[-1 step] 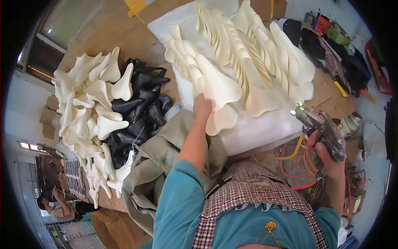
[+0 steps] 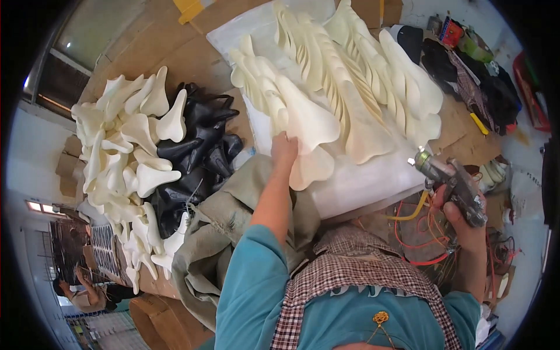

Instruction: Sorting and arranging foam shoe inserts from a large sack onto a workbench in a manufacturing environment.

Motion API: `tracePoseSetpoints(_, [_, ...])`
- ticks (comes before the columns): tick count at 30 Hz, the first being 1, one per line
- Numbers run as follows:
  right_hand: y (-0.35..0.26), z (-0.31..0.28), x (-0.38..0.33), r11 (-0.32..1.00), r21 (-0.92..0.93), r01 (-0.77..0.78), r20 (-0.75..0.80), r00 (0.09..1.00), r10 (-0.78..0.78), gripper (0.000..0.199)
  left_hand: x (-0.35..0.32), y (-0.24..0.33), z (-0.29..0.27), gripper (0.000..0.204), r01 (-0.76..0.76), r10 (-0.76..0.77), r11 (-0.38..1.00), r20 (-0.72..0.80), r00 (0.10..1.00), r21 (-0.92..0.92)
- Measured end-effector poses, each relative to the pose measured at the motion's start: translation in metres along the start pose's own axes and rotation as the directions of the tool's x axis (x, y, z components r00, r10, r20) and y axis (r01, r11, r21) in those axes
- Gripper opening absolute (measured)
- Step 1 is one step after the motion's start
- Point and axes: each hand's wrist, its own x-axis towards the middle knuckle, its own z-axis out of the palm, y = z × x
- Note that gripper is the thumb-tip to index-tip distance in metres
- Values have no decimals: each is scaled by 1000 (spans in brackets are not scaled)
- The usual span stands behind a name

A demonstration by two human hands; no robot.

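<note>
My left hand is closed on the side edge of a cream, bicycle-saddle-shaped foam pad, at the near end of a nested row. Its fingertips are partly hidden by the pad. Off to the right, my right hand is wrapped round a metal spray gun whose nozzle points up and left, toward the pads. A yellow hose hangs beside the gun. More rows of overlapping cream pads lie on a white sheet in front of me.
At left, loose cream pads are heaped beside glossy black saddle-shaped pieces. Grey-green cloth drapes over the near edge. Orange tubing tangles below the gun. Dark cloths lie far right. Another person is at lower left.
</note>
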Motion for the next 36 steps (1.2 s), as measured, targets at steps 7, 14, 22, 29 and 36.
tracePoseSetpoints(7, [21, -21, -31, 988, -74, -136, 186, 971, 147, 63, 17, 25, -95, 31, 222, -251, 896, -27, 967, -385])
tracePoseSetpoints(14, [18, -3, -29, 969, -159, -187, 280, 933, 226, 56, -19, -23, -201, 34, -28, -375, 353, -169, 912, -935])
tracePoseSetpoints(22, [29, -7, -37, 994, 64, -90, 144, 986, 80, 57, -72, -38, -96, 34, 307, -325, 305, 204, 923, -901])
tracePoseSetpoints(29, [45, -9, -24, 983, 2, -185, 175, 968, 182, 56, -89, -3, -32, 36, -194, 207, 977, 188, 960, -87])
tracePoseSetpoints(36, [43, -9, -2, 986, -53, -158, 216, 962, 166, 55, 2, 2, -189, 41, -31, 53, 937, 53, 997, -348])
